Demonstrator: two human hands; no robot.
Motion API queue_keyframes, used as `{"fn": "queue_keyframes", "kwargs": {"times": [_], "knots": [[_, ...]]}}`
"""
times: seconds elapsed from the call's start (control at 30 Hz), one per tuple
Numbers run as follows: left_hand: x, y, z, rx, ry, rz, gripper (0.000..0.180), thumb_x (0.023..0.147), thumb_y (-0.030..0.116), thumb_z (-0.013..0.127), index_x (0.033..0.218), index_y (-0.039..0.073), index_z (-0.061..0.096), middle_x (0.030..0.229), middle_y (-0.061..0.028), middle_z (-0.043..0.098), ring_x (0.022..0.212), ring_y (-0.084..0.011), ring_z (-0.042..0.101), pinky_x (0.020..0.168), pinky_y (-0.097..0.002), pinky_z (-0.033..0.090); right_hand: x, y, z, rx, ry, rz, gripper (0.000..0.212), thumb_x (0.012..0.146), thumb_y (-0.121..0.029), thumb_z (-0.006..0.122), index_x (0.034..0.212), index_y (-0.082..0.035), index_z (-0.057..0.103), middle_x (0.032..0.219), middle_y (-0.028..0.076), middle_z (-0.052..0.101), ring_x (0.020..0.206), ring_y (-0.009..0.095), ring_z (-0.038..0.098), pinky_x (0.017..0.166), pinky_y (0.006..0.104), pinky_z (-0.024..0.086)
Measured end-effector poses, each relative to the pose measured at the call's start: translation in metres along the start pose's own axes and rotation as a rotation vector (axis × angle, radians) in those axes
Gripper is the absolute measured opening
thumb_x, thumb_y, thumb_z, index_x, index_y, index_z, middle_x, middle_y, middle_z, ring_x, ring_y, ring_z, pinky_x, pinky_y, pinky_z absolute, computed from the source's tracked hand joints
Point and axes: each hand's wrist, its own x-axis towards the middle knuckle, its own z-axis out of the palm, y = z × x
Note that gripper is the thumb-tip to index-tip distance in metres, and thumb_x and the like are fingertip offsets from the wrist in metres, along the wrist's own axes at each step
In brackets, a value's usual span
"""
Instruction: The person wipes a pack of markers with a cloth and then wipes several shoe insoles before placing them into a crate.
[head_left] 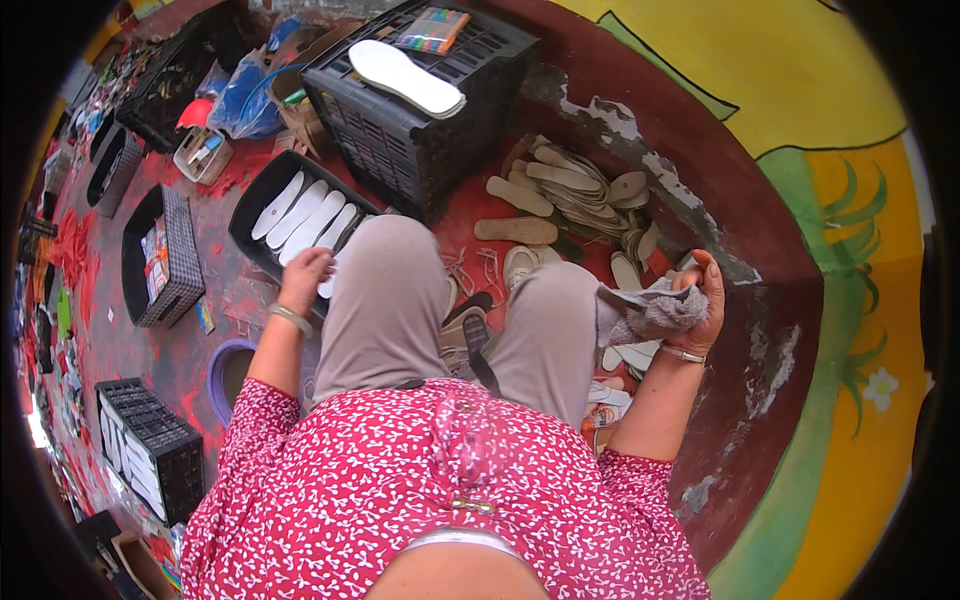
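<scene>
My right hand [708, 300], raised beside the wall on the right, is closed around a crumpled grey cloth [655, 312] that hangs toward my knee. My left hand [308, 276] is beside my left knee, over the near edge of a black basket [255, 258]. Its fingers are curled together, and whatever they may hold is hidden. Inside that basket lies a row of white insoles [312, 212]. One more white insole [405, 78] rests on an upturned black crate [375, 150] in front of me. A loose pile of beige insoles [575, 185] lies on the floor by the wall.
Shoes [522, 265] and laces lie between and beyond my knees. To the left stand a checked basket [165, 255], a purple basin [222, 375] and a black crate [150, 450] with white pieces. A multicoloured pack [433, 30] sits on the upturned crate. A painted wall [800, 330] bounds the right.
</scene>
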Motion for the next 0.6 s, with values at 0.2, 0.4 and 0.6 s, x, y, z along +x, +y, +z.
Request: {"fn": "queue_keyframes", "kwargs": {"times": [0.2,0.4,0.6], "knots": [[-0.013,0.126,-0.008,-0.003,0.057,0.438,0.018,0.091,0.020,0.052,0.092,0.004,0.061,0.079,-0.0018,0.063,0.068,-0.0061,0.054,0.063,-0.0185,0.043,-0.055,0.005,-0.119,-0.207,0.393,0.200,0.025,0.087,-0.021,0.056,0.098,0.001,0.061,0.061,-0.001,0.050,0.054,0.010,0.048,0.052,0.0232,0.040],[-0.030,0.170,0.074,0.105,-0.312,0.529,0.019,0.092,0.020,0.052,0.092,0.003,0.059,0.082,-0.0023,0.062,0.073,-0.0074,0.055,0.067,-0.0208,0.044,-0.151,0.092,-0.215,-0.279,0.629,0.432,0.019,0.079,-0.015,0.059,0.093,-0.003,0.064,0.075,0.002,0.059,0.067,0.014,0.058,0.063,0.0280,0.048],[-0.021,0.160,0.121,0.144,-0.399,0.435,0.019,0.091,0.019,0.053,0.093,0.002,0.060,0.081,-0.0033,0.062,0.074,-0.0090,0.057,0.068,-0.0223,0.046,-0.214,0.155,-0.255,-0.314,0.549,0.585,0.019,0.081,-0.012,0.054,0.095,-0.003,0.064,0.092,0.005,0.064,0.081,0.017,0.060,0.073,0.0293,0.048]]}}
